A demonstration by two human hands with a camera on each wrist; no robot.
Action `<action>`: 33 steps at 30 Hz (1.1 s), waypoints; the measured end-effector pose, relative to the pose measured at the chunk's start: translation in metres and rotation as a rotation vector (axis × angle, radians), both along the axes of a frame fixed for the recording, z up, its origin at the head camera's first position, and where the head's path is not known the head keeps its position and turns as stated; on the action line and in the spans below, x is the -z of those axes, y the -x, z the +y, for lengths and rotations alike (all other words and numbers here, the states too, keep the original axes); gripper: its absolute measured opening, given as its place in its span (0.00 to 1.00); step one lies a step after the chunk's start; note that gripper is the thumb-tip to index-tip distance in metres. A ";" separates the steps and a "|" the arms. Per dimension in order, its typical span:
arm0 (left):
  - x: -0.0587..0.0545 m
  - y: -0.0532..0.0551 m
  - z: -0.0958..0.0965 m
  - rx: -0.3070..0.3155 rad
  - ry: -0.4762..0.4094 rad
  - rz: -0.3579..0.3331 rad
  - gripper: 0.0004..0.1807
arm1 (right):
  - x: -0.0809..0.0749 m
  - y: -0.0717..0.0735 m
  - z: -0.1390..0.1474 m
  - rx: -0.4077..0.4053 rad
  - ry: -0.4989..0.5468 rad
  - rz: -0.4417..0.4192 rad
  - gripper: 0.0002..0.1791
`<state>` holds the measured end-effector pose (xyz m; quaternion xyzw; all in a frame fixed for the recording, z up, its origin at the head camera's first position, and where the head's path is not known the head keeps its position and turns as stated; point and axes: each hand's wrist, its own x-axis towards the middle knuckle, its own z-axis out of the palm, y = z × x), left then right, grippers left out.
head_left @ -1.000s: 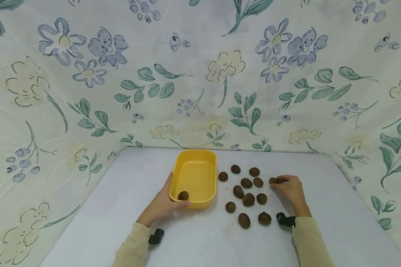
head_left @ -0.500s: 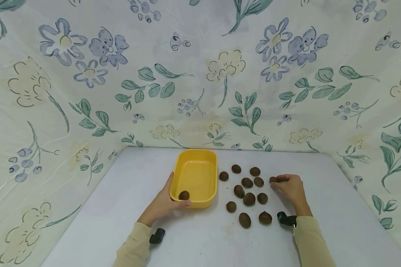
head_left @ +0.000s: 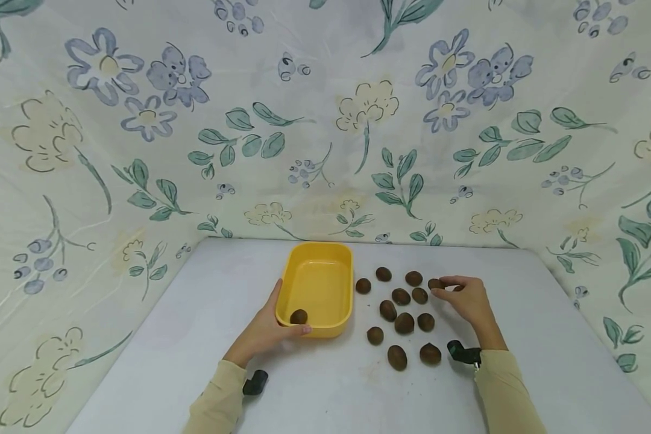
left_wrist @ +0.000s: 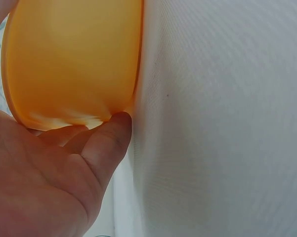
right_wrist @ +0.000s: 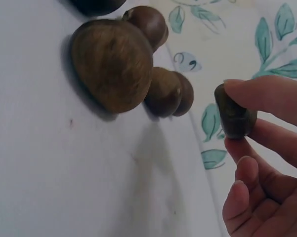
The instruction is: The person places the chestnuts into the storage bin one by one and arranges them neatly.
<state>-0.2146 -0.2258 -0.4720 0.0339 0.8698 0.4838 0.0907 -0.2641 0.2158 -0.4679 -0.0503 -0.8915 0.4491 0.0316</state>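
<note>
My left hand [head_left: 264,330] holds the near left corner of a yellow plastic tub [head_left: 340,330], its thumb along the near wall. One chestnut [head_left: 299,316] lies inside, by the tub's near end. In the left wrist view, fingers [left_wrist: 106,145] press against the tub's outer wall. At the right, my right hand [head_left: 471,300] pinches a chestnut [head_left: 436,284] between thumb and fingertips. The right wrist view has this held chestnut [right_wrist: 234,117] off the table. Several loose chestnuts [head_left: 404,323] are spread between the tub and my right hand.
A white table [head_left: 211,313] bears everything. Floral cloth [head_left: 325,138] rises behind it and at both sides. Black devices are on both wrists, the left [head_left: 255,383] and the right [head_left: 463,352]. The nearest loose chestnuts [head_left: 397,357] lie toward the front.
My right hand has lifted the chestnut and moved slightly left and up with it in the head view. The left hand and tub have stayed in place.
</note>
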 end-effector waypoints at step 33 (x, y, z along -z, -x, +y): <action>0.002 0.004 -0.002 0.016 0.000 0.009 0.76 | -0.031 -0.013 -0.063 -0.244 0.096 0.125 0.21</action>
